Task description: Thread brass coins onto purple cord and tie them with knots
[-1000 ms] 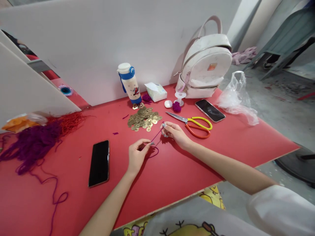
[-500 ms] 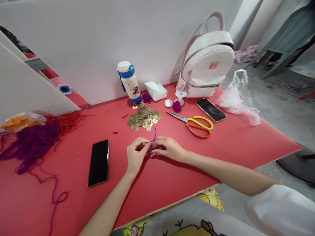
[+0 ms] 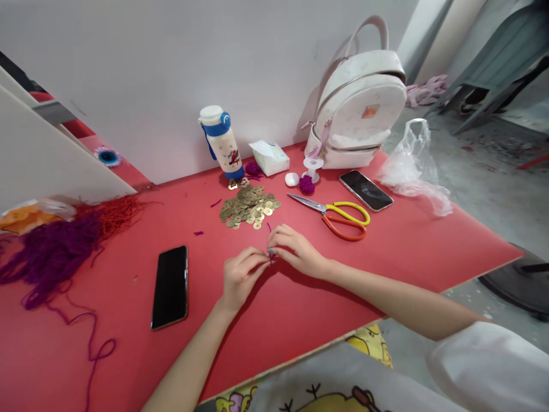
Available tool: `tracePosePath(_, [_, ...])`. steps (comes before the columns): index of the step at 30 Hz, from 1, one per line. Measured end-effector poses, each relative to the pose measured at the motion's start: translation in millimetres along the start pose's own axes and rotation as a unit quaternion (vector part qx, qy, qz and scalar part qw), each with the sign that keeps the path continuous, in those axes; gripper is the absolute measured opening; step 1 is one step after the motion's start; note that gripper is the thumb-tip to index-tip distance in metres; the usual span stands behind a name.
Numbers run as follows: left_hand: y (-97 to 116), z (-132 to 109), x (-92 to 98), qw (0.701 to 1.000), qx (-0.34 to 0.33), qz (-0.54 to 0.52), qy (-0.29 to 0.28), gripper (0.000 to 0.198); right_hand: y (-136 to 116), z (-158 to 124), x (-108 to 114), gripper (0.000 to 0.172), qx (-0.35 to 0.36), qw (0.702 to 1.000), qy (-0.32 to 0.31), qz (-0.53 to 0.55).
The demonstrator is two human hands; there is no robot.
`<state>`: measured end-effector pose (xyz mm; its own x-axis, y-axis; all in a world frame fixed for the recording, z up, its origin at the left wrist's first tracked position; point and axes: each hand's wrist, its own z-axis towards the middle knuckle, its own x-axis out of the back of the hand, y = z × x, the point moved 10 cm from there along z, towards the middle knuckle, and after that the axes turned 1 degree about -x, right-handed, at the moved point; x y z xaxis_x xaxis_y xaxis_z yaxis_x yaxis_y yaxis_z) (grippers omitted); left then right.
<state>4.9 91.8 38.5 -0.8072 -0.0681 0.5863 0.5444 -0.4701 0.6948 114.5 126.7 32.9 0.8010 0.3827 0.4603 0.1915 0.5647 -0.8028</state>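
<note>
A short piece of purple yarn (image 3: 271, 258) is pinched between my two hands above the red tabletop (image 3: 266, 326). My left hand (image 3: 244, 274) is closed, its thumb and fingertips together on the yarn. Close against it, my right hand (image 3: 295, 250) is also closed with its thumb and fingers on the yarn, and one end sticks up past the fingers. Much of the yarn is hidden by the fingertips. Just beyond the hands lies a pile of brass-coloured coins with holes (image 3: 249, 206). Scissors (image 3: 330, 214) with yellow and orange handles lie to the right.
A black phone (image 3: 170, 286) lies left, another phone (image 3: 366, 190) right. Purple yarn (image 3: 60, 246) and red strands (image 3: 120, 214) heap at far left. Behind stand a bottle (image 3: 221, 140), tissue pack (image 3: 269, 158), spool (image 3: 313, 167) and white backpack (image 3: 360, 114). A plastic bag (image 3: 414, 166) sits near the right edge.
My left hand's fingers have straightened and moved slightly right, meeting the right fingertips. The upright yarn end shows less above my right hand. The view has shifted a little.
</note>
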Motion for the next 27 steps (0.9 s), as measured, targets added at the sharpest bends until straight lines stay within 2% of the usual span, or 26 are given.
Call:
tracePosePath(2, [4.4, -1.5, 4.2, 1.000, -0.017, -0.011, 0.018, 0.016, 8.1, -0.7, -7.6, 0.021, -0.047, 0.996, -0.034, 0.060])
tracePosePath(5, [2.8, -3.5, 17.0, 0.996, 0.004, -0.037, 0.084, 0.014, 14.3, -5.5, -22.2, 0.022, -0.110, 0.980, -0.094, 0.138])
tracePosePath(9, [-10.6, -6.6, 26.7, 0.981, 0.075, -0.086, 0.156, 0.013, 12.5, -8.0, -25.6, 0.023, -0.113, 0.979, -0.105, 0.134])
tracePosePath(11, [-17.4, -6.4, 23.5, 0.973, 0.105, -0.130, 0.158, 0.012, 11.2, -8.2, -26.9, 0.022, -0.098, 0.983, -0.114, 0.105])
tracePosePath(15, [-22.2, -2.2, 7.9, 0.963, 0.139, -0.204, 0.107, 0.012, 7.8, -8.9, -32.0, 0.021, -0.056, 0.987, -0.144, 0.054])
tracePosePath(18, [-23.2, -0.6, 6.0, 0.962, 0.153, -0.203, 0.097, 0.009, 9.3, -5.3, -18.4, 0.017, -0.046, 0.996, -0.078, 0.016])
tracePosePath(22, [-21.7, 0.9, 5.8, 0.970, 0.146, -0.176, 0.081, 0.009, 6.8, -0.7, 2.7, 0.035, -0.032, 0.998, 0.015, 0.050])
tracePosePath(24, [-19.1, 1.0, 4.5, 0.974, 0.136, -0.168, 0.069, 0.010, 12.2, 0.9, 9.6, 0.042, -0.053, 0.993, 0.045, 0.096])
tracePosePath(27, [-13.2, 0.1, 5.7, 0.979, 0.119, -0.153, 0.064, 0.010, 32.4, 1.2, 12.3, 0.048, -0.129, 0.973, 0.072, 0.180])
